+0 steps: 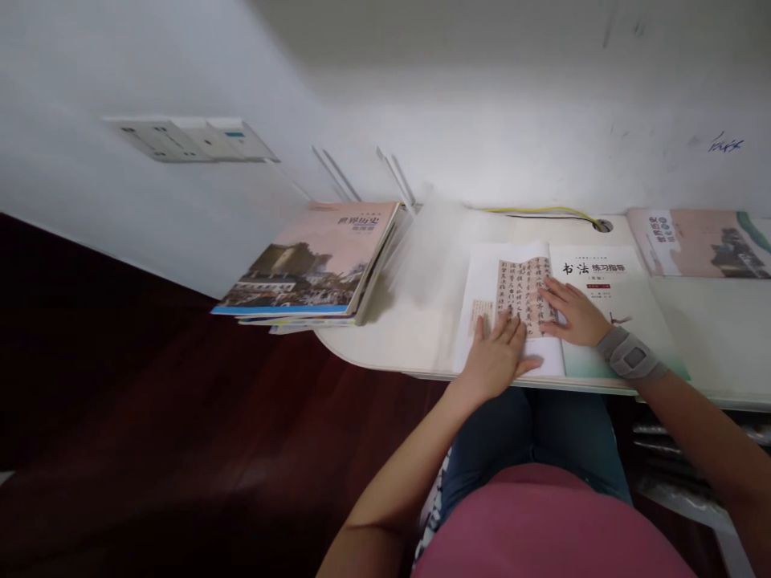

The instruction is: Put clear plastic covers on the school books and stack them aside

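Observation:
A calligraphy workbook (593, 313) lies spread on the white desk, with a white and tan page of old script on its left side and a titled page on its right. My left hand (495, 353) rests flat on the lower part of the left page, fingers stretched out. Across the script near the fold lies my right hand (572, 313), its fingers spread and pressing on the paper. A grey band (634, 355) wraps my right wrist. Neither hand grips anything.
A stack of books (313, 261), topped by a world history book, overhangs the desk's left edge. Another history book (702, 243) lies at the right. Clear film (430, 249) sits beside the stack. A yellow cable (542, 210) runs along the wall to a round hole.

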`<control>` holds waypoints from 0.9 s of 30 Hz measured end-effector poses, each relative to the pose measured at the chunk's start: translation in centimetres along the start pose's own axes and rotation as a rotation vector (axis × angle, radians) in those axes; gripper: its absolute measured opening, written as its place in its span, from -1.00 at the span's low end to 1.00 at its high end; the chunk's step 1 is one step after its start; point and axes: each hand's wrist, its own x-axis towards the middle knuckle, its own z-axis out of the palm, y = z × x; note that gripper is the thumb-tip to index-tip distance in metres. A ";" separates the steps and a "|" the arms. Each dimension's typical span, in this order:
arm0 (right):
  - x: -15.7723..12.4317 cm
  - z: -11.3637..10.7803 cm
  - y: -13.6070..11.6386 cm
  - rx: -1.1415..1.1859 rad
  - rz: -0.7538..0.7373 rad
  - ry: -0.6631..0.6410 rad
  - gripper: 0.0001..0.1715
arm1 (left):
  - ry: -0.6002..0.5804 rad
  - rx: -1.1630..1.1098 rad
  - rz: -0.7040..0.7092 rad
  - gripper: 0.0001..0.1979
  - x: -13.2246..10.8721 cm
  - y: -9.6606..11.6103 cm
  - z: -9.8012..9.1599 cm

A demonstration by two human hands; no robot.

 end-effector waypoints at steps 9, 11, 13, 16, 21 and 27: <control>-0.1 -0.2 0.0 -0.022 -0.050 -0.043 -0.19 | 0.104 0.025 -0.033 -0.29 -0.9 0.7 1.5; -0.1 -0.2 -0.1 -0.033 -0.048 -0.055 -0.17 | 0.116 0.037 -0.048 -0.29 -1.1 0.3 1.5; 0.0 -0.2 -0.2 -0.047 -0.037 -0.049 -0.13 | 0.123 0.044 -0.059 -0.30 -1.2 0.1 1.6; 0.0 -0.2 -0.3 -0.073 -0.034 -0.057 -0.11 | 0.113 0.040 -0.056 -0.28 -1.5 0.5 1.6; 0.0 -0.4 -0.5 -0.092 -0.066 -0.095 -0.18 | 0.094 0.020 -0.056 -0.25 -1.9 1.1 1.2; 0.0 -0.2 -0.8 -0.142 -0.021 -0.111 -0.17 | 0.034 0.056 -0.007 -0.34 -0.9 -0.6 -0.2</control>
